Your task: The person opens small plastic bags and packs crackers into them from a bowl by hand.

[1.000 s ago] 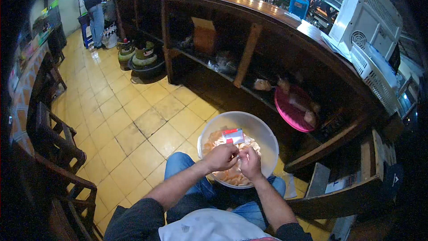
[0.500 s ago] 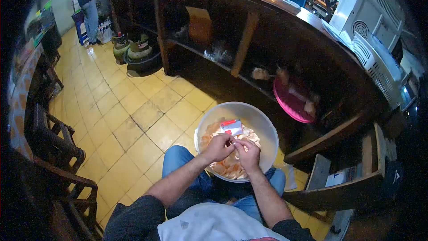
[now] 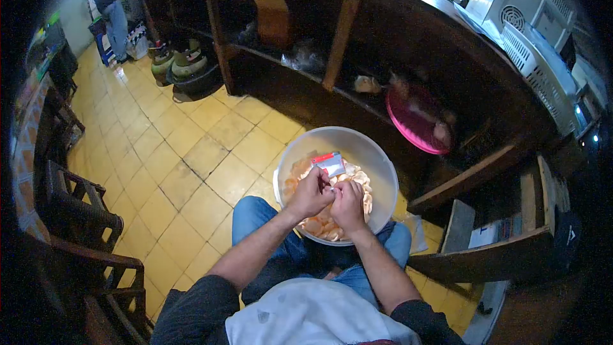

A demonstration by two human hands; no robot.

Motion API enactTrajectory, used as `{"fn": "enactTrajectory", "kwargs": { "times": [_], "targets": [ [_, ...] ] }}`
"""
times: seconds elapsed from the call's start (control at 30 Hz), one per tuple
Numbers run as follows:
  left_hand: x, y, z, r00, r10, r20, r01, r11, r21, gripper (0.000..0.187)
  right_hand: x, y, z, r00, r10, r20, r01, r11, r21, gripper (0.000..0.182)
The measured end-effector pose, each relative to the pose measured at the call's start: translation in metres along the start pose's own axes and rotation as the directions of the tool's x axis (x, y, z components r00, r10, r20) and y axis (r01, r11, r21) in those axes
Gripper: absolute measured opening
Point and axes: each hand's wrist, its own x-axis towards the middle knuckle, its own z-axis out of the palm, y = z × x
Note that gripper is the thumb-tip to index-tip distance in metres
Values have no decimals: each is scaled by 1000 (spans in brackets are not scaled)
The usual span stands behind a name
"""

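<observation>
A large whitish plastic tub (image 3: pixel 385 176) stands between my bent knees. Thin, pale orange cracker-like discs (image 3: pixel 321 228) cover its bottom, and a red-and-white packet (image 3: pixel 329 164) lies on them toward the far side. Over the discs, my left hand (image 3: pixel 308 195) and my right hand (image 3: pixel 347 207) meet at the fingertips. Both are closed in a pinch around something tiny and whitish, too small to name. My fingers hide part of the discs below.
A dark wooden counter with open shelves (image 3: pixel 274 69) curves ahead, holding a pink round tray (image 3: pixel 415 124). Green gas cylinders (image 3: pixel 189 64) stand on the yellow tiled floor (image 3: pixel 191 153). Dark wooden chairs (image 3: pixel 83 201) line the left. Another person (image 3: pixel 115 16) stands far left.
The view has shifted, so the surroundings sit higher and further left. My hands remain together over the tub, with the fingers slightly rearranged.
</observation>
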Motion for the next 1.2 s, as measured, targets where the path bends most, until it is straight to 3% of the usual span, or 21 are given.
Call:
{"fn": "enactTrajectory", "kwargs": {
  "times": [0.1,0.13,0.2,0.27,0.37,0.43,0.57,0.63,0.7,0.77,0.83,0.9,1.03,1.13,1.2],
  "targets": [
    [0,7,0,998,39,-48,-34,994,99,31,-2,20,4,1000,-16,23,15,998,53,8],
    [-4,30,0,992,70,-108,-53,987,153,25,-3,31,3,983,76,169,-123,950,288,8],
    [-7,33,-1,994,88,-58,-75,979,191,21,0,27,-6,901,188,391,-410,662,628,15],
    [-7,34,-2,986,154,-61,-131,951,279,12,0,30,-1,898,227,377,-431,628,647,16],
    [-5,34,-2,982,160,-106,-123,949,292,15,-3,32,4,875,351,334,-482,569,666,15],
    [-5,35,-2,989,120,-83,-88,943,321,15,-2,31,3,924,325,203,-382,753,536,11],
    [-4,25,-4,995,93,-47,-77,962,264,17,-3,17,-2,919,332,211,-391,715,579,7],
    [-3,28,-3,998,59,-33,-49,965,257,18,-3,10,1,941,314,125,-325,737,593,5],
    [-5,33,-2,999,51,-18,-41,938,345,15,-1,5,-1,943,320,94,-311,742,594,2],
    [-5,34,0,996,79,-34,-64,944,324,13,1,1,-5,998,59,27,-64,946,317,5],
    [-6,38,1,993,106,-52,-86,949,303,12,1,-3,-9,994,105,28,-108,924,366,8],
    [-7,42,0,987,158,-22,-136,906,401,8,3,-4,-14,995,77,68,-91,966,243,9],
    [-6,34,0,983,175,-51,-146,922,359,6,2,1,-8,981,93,169,-132,962,237,12],
    [-5,33,-2,957,258,-131,-189,900,393,5,-1,8,-2,979,34,202,-100,940,328,9],
    [0,29,-4,907,310,-285,-176,894,413,3,-5,9,2,965,-120,232,19,919,394,8]
  ]
}}
